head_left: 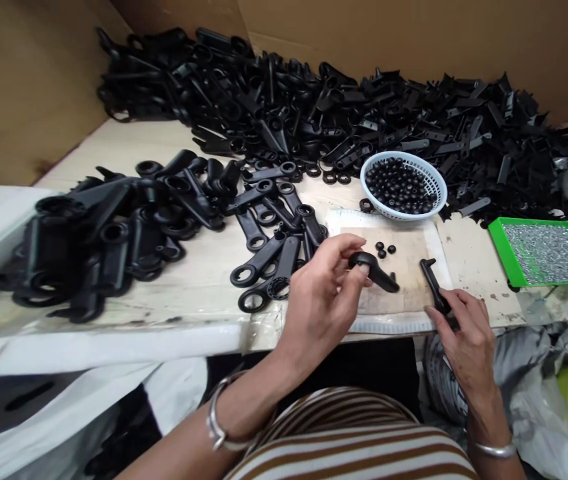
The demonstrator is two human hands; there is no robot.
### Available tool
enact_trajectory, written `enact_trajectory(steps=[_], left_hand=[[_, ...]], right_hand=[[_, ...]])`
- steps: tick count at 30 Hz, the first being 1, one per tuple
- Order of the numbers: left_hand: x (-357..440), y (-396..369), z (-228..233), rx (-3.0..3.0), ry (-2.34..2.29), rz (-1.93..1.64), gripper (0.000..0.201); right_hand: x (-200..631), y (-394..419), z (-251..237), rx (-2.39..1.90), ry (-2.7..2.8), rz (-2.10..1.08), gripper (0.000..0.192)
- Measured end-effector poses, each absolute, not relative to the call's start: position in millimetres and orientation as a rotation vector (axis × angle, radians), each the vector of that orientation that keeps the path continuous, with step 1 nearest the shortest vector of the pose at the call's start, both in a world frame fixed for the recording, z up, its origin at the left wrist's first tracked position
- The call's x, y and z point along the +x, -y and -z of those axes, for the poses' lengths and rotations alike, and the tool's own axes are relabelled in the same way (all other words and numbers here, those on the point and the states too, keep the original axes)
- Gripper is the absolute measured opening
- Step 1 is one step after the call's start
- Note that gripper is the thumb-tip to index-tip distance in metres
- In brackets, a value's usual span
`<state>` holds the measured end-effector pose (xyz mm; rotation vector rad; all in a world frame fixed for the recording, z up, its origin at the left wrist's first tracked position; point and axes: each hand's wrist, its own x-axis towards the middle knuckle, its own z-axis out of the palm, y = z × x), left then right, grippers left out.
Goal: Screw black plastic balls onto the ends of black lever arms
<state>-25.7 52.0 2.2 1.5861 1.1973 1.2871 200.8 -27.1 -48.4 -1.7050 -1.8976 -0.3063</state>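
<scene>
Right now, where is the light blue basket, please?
In the head view, the light blue basket is right of centre, beyond the three loose black balls, left of the green tray and in front of the heap of black parts.

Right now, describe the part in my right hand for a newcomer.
Find the pale blue basket. Nearer you, by the right edge of the brown mat, is a slim black part with a prong at its far end. Your right hand grips only this.
</scene>
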Motion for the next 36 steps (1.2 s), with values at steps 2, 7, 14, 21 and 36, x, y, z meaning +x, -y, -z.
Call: enact_trajectory(steps=[2, 7, 14, 21, 36], left_hand=[[-16, -53, 5, 1.209, -1.09, -1.199, 0.027], [-8, -57, 19, 0.789, -0.97, -1.119, 0.023], [-13, -35, 30, 1.428, -0.944, -1.289, 0.012], [-8, -22, 51, 2.917, -0.623, -1.243, 0.024], [-51, -43, 33, 2.795, -1.513, -0.87, 0.032]], right_hand=[[201, 29, 49, -1.726, 1.909, 0.251, 0.034], [199, 37, 39, -1.721, 1.73, 0.087, 0.029], [174, 29, 32, -1.646, 1.399, -0.59, 0.039], [194, 13, 33, -1.749, 1.639, -0.057, 0.027], [213, 29, 28, -1.786, 1.764, 0.044, 0.03]])
